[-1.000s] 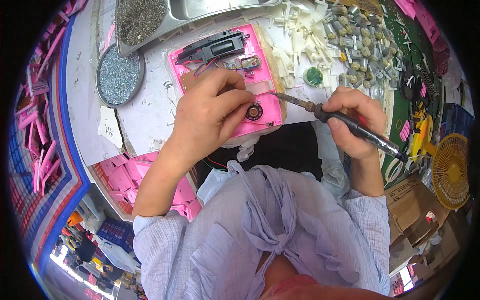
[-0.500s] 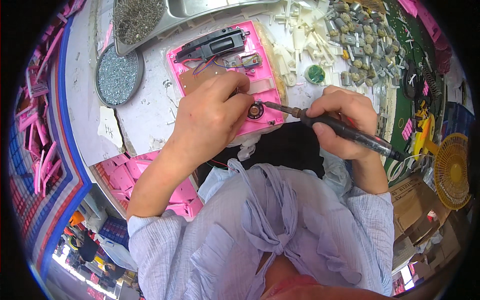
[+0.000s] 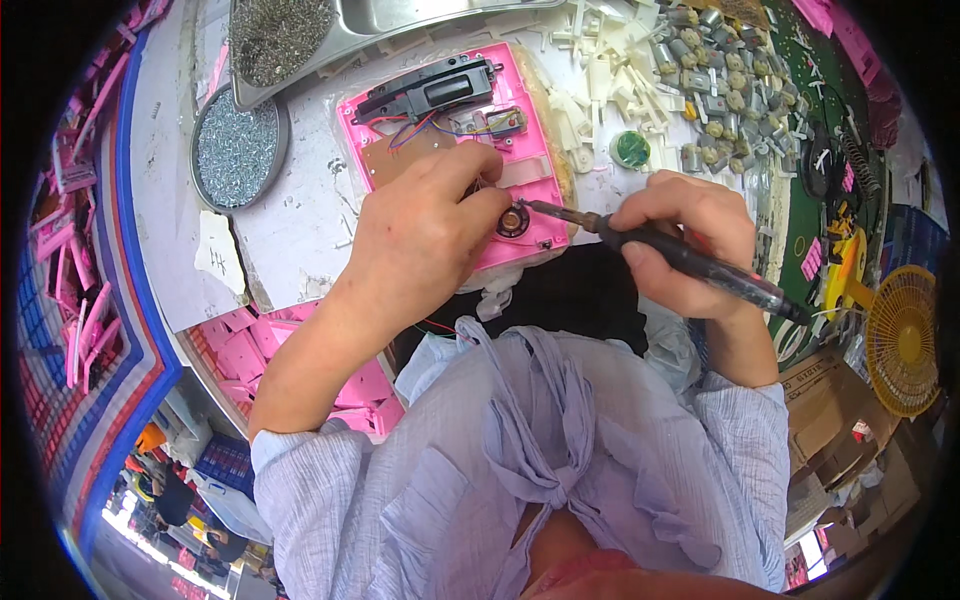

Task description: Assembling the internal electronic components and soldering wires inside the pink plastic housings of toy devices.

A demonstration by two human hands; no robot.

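the soldering iron (image 3: 570, 215) clamped in your right hand (image 3: 720, 222) shifts, reaching the speaker (image 3: 513, 222) beside your left hand (image 3: 425, 215), pinched together, contents unclear.

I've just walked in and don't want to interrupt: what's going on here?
A person's right hand holds a soldering iron, its tip beside a small round black part in an open pink casing. The left hand is over the casing, close to that part; whether it grips anything is hidden.
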